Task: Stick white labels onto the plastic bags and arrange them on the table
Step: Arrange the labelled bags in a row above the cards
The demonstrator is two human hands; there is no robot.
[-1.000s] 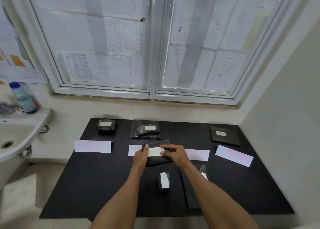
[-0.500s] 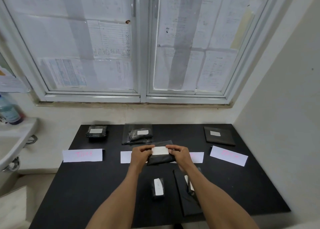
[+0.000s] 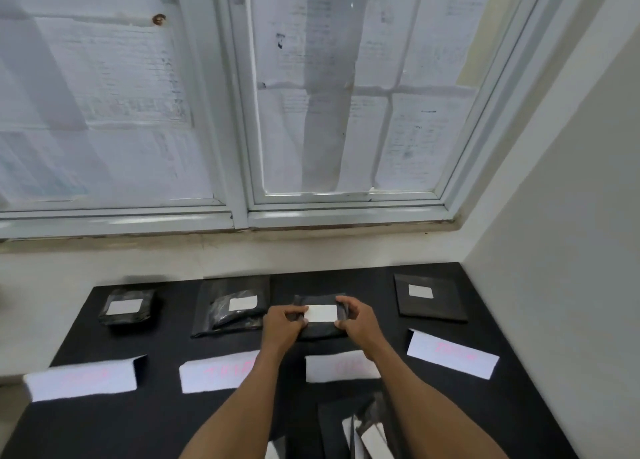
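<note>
Both hands have carried the black plastic bag away from the body, from over the third card in the row of white paper cards to the gap just beyond it. I cannot tell whether the bag has touched down on the table. Its white label faces up and looks stuck flat. The left hand pinches the bag's left end and the right hand pinches its right end, fingers curled over the far edge, thumbs on the near side. The bag looks light, soft and slick, with a lump of contents inside, so the ends are probably the best hold, keeping off the label. Beyond and to the left of the third card lie two labelled bags; beyond and to its right lies a flat one. Nearer the person than that card, more bags sit in a loose heap.
</note>
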